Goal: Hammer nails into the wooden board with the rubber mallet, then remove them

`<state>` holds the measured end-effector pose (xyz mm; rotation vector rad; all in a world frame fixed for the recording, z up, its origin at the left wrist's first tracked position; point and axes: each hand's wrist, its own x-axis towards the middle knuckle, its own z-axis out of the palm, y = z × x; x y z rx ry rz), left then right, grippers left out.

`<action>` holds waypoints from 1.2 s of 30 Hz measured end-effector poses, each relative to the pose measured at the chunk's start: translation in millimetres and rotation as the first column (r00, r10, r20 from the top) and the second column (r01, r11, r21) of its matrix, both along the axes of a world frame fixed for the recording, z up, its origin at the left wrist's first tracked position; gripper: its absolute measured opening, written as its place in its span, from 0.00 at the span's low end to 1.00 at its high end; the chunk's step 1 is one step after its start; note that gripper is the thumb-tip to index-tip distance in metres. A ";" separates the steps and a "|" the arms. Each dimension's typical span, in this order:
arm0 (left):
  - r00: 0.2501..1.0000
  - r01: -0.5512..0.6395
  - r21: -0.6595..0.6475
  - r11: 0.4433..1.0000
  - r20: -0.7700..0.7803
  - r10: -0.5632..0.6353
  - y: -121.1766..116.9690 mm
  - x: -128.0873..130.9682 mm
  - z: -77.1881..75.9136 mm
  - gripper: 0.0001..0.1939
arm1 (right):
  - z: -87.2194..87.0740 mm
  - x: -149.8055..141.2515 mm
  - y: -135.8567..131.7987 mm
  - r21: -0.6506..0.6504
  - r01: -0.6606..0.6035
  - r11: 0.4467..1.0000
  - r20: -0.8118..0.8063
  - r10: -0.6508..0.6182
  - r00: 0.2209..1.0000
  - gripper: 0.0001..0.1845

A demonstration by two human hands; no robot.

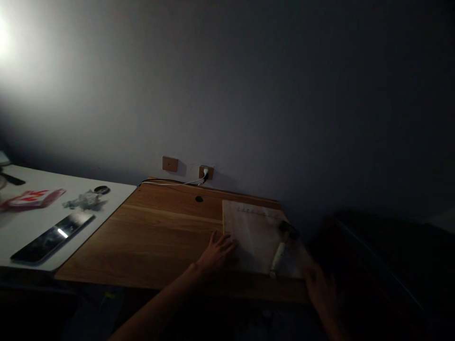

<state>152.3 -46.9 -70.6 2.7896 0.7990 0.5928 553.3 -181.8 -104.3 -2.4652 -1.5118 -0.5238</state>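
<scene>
On my feed the left hand (216,253) lies spread, its fingertips at the edge of a pale board (249,237) resting flat on the grainy wooden desk (159,246). A hammer (282,248), white handle and dark head, lies across the board. The right hand (320,289) sits in shadow by the board's lower right corner; I cannot tell its grip. A glossy phone (53,237) lies on a white table (110,201) upper left

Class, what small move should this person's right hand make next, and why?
Probably grasp the white-handled hammer by its handle: it lies on the pale board, close to the right hand, while the left hand rests at the board's edge.
</scene>
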 end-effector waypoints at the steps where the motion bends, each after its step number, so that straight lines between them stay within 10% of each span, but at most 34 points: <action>1: 1.000 -0.024 0.010 1.000 0.009 0.024 1.1 -6.4 -0.8 0.24 | -0.9 -7.7 -5.5 -0.024 -0.061 0.998 0.072 0.062 0.995 0.23; 7: 0.978 -0.198 0.094 0.976 0.086 0.190 -2.3 -70.2 2.1 0.16 | -8.7 -65.7 -28.7 -0.079 -0.328 0.941 0.312 0.336 0.889 0.29; 13: 0.952 -0.305 0.132 0.943 0.048 0.302 -8.8 -151.4 14.1 0.13 | -7.2 -102.5 -23.0 0.070 -0.455 0.888 -0.032 0.458 0.888 0.23; 17: 0.933 -0.355 0.018 0.935 0.071 0.353 13.7 -182.7 34.9 0.12 | 31.1 -109.2 31.7 0.162 -0.389 0.907 -0.250 0.419 0.873 0.23; 22: 0.922 -0.381 -0.016 0.925 0.068 0.381 87.9 -160.2 61.5 0.17 | 93.9 -151.4 158.8 -0.003 -0.545 0.838 -0.379 0.504 0.776 0.18; 26: 0.930 -0.367 -0.116 0.923 -0.060 0.362 137.1 -127.1 61.5 0.17 | 100.7 -189.0 241.4 -0.146 -0.584 0.798 -0.408 0.489 0.771 0.09; 36: 0.935 -0.350 -0.181 0.919 -0.010 0.354 165.9 -120.3 45.2 0.17 | 83.0 -200.6 274.3 -0.305 -0.626 0.717 -0.416 0.491 0.765 0.09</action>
